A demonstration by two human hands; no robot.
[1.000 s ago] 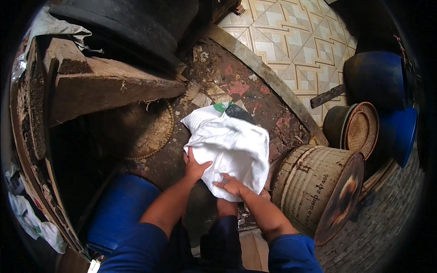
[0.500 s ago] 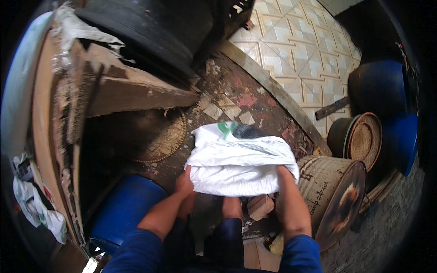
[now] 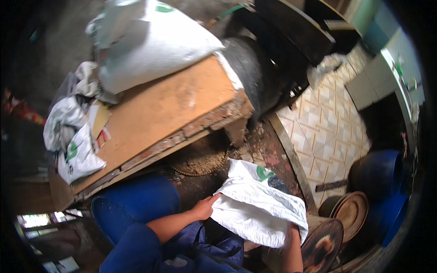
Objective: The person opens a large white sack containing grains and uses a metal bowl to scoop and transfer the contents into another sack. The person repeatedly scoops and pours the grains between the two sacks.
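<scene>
A white woven sack with a green and dark print hangs near my waist, its mouth folded open toward me. My left hand is closed on its left edge. At the right end of the mouth is my right hand, holding the sack with its fingers tucked into the fabric and mostly hidden. Behind the sack, a round rimmed tray with crumbly pale material lies under a worn wooden platform.
A full white sack and crumpled sacks rest on the platform. A blue drum lies at left. Blue barrels, round containers and a rusty drum are at right, beside tiled flooring. A black tank stands behind.
The view has tilted upward, showing the platform top and sacks. My right hand moved from the sack's front into its mouth's right end; my left hand still grips the left side.
</scene>
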